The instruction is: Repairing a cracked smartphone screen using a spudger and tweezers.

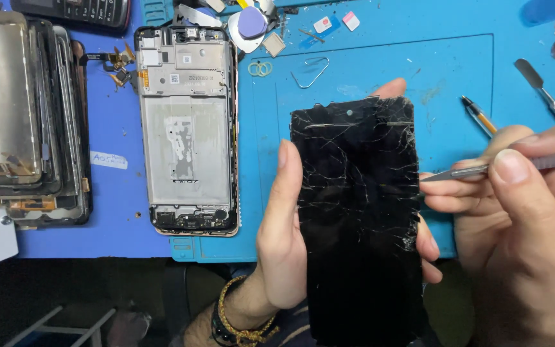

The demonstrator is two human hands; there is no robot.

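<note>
Far out to the left of the left hand, a stack of old phone screens lies on the blue work mat. Closer to that hand, just off its thumb side, a stripped phone frame lies flat with its metal inside facing up, and small loose parts lie beyond its top end.

The left hand grasps a cracked black screen panel from behind: the thumb lies along the panel's left edge, and fingertips show past its top and right edges. The panel stands lengthwise, held above the mat and well apart from the frame. Its glass is webbed with cracks, and its right edge is chipped. A beaded bracelet circles the wrist below.

Beyond the fingertips at the top, a bent paper clip and two small rings lie on the mat.

The right hand is closed in a pinch around a thin metal pry tool, whose tip touches the panel's right edge. Above this hand a pen and a metal spudger lie on the mat.
</note>
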